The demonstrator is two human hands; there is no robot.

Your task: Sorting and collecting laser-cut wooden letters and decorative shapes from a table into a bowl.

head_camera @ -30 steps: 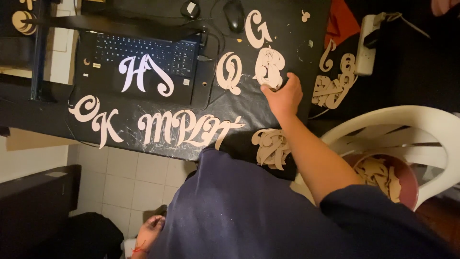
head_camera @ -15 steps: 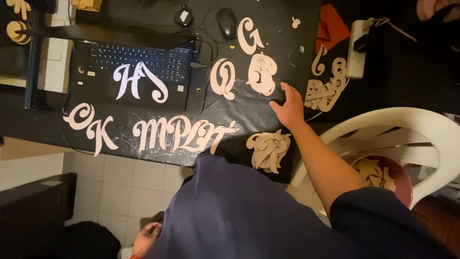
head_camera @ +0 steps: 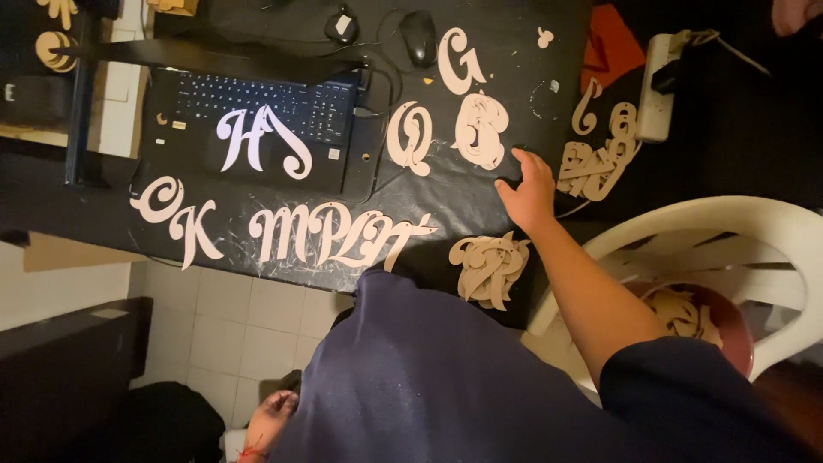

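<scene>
left hand (head_camera: 273,411): bottom centre, hanging by the floor, grip can't tell
pale wooden cut-out letter (head_camera: 480,129): upper centre on black table (head_camera: 514,60)
right hand (head_camera: 527,189): fingers spread, empty, just right of letter
advice: slide flat, lift by a thick stroke, curls look fragile

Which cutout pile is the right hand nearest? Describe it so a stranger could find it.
On the black table, the right hand rests near the front edge beside the white plastic chair. Just up-left of its fingertips lies a small stack of wooden cutouts, rounder and thicker than the single letters beside it.
</scene>
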